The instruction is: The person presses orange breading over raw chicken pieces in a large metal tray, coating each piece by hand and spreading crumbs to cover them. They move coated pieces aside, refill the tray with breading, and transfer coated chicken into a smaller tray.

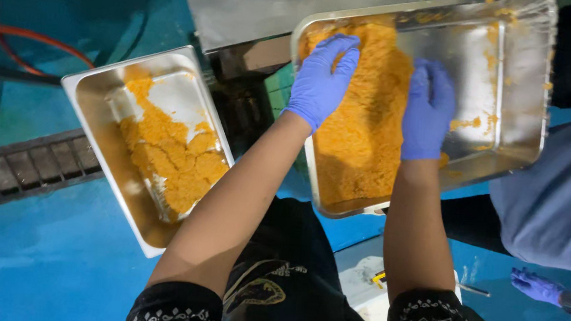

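Head view: two steel trays were seen over a blue floor (54, 258).
Left hand (320, 82): blue-gloved, fingers spread wide and pressed flat on the orange mash (362, 139); nothing was gripped.
Right hand (427, 110): blue-gloved, laid flat on the mash's right edge, fingers together, nothing held.
Large tray (522, 84): mash was heaped in its left half.
Smaller tray (93, 98): set lower left, partly filled.
Co-worker's gloved hand (537, 286): noted at lower right.

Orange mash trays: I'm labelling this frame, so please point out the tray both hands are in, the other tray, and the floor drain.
Upper tray (519, 77), head view, bare metal bottom.
Lower tray (96, 108), head view, left inner wall.
Floor drain (20, 170), head view, grate bars.
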